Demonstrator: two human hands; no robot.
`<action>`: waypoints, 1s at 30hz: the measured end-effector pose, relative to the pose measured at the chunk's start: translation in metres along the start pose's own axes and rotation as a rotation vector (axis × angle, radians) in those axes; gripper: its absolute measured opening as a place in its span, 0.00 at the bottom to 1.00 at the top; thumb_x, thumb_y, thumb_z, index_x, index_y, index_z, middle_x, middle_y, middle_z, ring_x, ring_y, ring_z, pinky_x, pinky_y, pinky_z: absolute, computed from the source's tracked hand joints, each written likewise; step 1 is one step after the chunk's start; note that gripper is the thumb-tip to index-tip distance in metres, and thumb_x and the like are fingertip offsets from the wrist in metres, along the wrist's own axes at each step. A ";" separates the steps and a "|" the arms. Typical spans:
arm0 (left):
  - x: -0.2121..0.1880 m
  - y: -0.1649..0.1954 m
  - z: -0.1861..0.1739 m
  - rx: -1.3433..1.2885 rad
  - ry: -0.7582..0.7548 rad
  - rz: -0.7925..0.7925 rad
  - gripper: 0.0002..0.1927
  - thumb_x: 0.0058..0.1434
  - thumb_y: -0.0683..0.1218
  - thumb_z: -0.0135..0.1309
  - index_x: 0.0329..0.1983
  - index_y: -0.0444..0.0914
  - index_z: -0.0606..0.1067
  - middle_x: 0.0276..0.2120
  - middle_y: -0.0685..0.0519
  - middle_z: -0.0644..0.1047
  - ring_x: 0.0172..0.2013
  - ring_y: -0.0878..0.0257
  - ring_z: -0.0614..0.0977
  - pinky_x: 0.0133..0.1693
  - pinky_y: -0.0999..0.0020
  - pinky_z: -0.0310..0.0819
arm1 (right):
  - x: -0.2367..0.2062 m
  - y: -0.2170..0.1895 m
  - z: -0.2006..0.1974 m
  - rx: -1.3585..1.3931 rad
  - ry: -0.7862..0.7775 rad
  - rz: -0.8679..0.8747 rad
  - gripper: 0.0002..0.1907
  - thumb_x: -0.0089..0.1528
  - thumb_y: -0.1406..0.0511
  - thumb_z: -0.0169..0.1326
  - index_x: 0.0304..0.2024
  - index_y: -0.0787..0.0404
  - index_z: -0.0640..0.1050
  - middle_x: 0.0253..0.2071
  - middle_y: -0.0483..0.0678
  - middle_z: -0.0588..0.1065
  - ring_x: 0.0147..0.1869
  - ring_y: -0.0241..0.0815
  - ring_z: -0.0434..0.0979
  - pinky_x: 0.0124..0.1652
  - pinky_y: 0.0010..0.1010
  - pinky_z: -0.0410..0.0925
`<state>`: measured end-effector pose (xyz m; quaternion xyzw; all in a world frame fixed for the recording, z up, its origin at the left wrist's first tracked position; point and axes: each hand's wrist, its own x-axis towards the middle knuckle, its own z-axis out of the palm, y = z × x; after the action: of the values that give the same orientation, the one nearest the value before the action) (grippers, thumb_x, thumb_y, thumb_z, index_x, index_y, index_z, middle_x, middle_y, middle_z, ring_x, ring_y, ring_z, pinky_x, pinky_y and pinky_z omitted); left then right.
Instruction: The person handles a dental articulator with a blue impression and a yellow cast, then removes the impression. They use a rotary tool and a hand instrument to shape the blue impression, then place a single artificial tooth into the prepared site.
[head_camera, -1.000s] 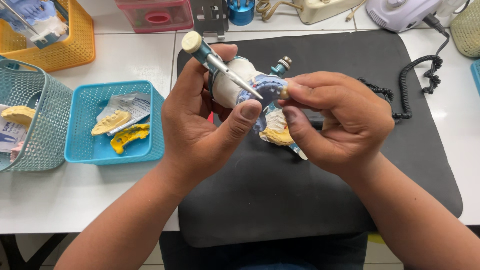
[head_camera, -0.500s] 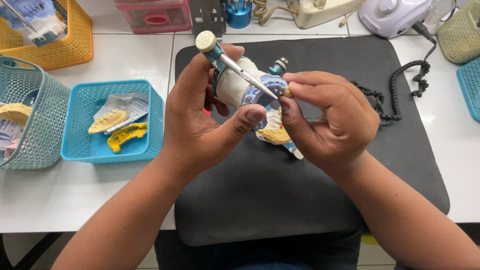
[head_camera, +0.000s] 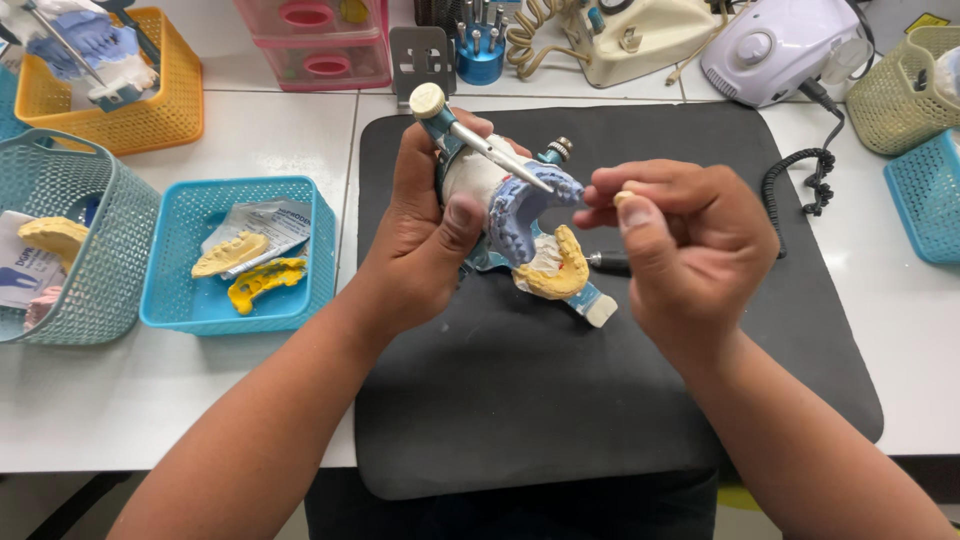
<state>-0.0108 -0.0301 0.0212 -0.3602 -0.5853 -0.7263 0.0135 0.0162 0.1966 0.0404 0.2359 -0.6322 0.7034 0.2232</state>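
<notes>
Clasping the dental articulator (head_camera: 510, 215), the left hand (head_camera: 425, 240) holds firm; just beside it, the right hand (head_camera: 690, 250) pinches something small.

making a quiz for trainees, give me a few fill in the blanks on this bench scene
1. The left hand grips the dental model above a ____ mat.
2. The right hand pinches a small piece in its ____.
3. Two yellow casts lie in a ____ basket.

Missing words: black; fingers; blue
</notes>
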 end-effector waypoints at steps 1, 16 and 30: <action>-0.001 -0.002 0.000 0.058 0.012 0.029 0.27 0.81 0.61 0.48 0.70 0.43 0.56 0.58 0.51 0.69 0.57 0.65 0.72 0.62 0.70 0.69 | 0.001 0.002 -0.004 0.066 0.001 0.101 0.03 0.68 0.73 0.52 0.41 0.65 0.70 0.47 0.60 0.77 0.46 0.42 0.82 0.47 0.38 0.80; -0.010 0.023 -0.002 0.126 0.077 0.018 0.25 0.79 0.63 0.37 0.66 0.41 0.64 0.49 0.55 0.72 0.49 0.69 0.75 0.55 0.70 0.72 | 0.008 0.021 -0.015 0.563 -0.161 0.747 0.09 0.63 0.68 0.38 0.30 0.62 0.67 0.26 0.44 0.59 0.28 0.36 0.57 0.25 0.29 0.60; -0.014 0.037 -0.018 0.125 0.190 0.046 0.20 0.77 0.57 0.45 0.58 0.38 0.73 0.42 0.55 0.68 0.37 0.67 0.70 0.42 0.71 0.68 | 0.023 -0.008 0.028 -0.146 -0.365 0.304 0.29 0.60 0.56 0.56 0.62 0.61 0.71 0.35 0.40 0.63 0.34 0.32 0.61 0.31 0.24 0.58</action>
<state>0.0062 -0.0627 0.0436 -0.3014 -0.6172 -0.7188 0.1078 0.0045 0.1700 0.0628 0.2445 -0.7394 0.6272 0.0136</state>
